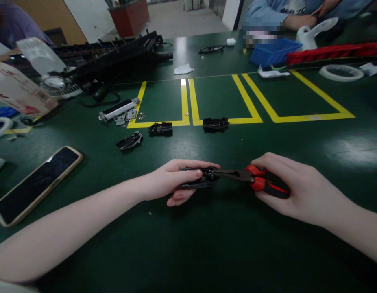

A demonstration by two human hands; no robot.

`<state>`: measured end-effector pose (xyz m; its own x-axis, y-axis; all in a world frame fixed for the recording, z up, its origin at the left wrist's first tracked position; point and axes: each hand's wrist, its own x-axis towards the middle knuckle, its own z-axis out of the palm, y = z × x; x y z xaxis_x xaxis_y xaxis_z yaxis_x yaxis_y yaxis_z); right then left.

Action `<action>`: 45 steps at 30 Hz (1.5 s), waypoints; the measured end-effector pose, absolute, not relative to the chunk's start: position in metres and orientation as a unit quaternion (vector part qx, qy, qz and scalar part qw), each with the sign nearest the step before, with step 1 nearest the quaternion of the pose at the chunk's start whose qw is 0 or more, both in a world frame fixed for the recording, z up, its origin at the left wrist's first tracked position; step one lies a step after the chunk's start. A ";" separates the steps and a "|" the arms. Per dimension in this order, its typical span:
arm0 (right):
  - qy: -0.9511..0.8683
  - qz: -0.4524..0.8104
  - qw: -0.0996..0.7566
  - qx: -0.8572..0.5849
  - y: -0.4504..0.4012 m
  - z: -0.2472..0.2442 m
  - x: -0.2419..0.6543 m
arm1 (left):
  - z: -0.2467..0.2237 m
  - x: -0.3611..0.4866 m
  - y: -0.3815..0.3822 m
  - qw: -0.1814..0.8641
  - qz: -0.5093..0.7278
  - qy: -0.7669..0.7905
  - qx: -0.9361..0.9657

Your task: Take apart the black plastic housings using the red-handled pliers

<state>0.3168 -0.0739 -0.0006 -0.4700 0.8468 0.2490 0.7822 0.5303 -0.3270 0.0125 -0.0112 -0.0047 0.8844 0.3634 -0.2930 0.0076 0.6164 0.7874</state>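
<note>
My left hand (pixel 178 179) grips a small black part (pixel 192 184), thumb on top and fingers beneath. In my right hand (pixel 293 187) are needle-nose pliers (pixel 255 178) with red and black handles. The tips of the pliers touch the right end of the black part; whether they pinch anything there I cannot make out. Beyond my hands, similar black parts lie on the green table: one at the left (pixel 129 141), another (pixel 160 128) beside it, and a third (pixel 215 124) by the yellow tape.
A phone (pixel 38 183) lies at the left. Metal pieces (pixel 126 117) and a silver-black bar (pixel 119 109) sit near yellow tape outlines (pixel 226 121). Long black assemblies (pixel 115 61) fill the back left. A blue bin (pixel 273 53) and a person's sleeve (pixel 266 16) are back right.
</note>
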 end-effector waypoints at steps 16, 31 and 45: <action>-0.822 0.144 0.210 -0.510 -0.075 -0.004 0.312 | 0.002 0.014 -0.017 0.818 0.122 0.210 0.522; -0.863 0.064 0.168 -0.472 -0.065 -0.012 0.322 | 0.022 0.017 -0.028 0.589 0.101 0.319 0.735; -0.883 0.055 0.130 -0.447 -0.061 0.006 0.321 | 0.016 0.017 -0.033 0.284 0.100 0.334 0.893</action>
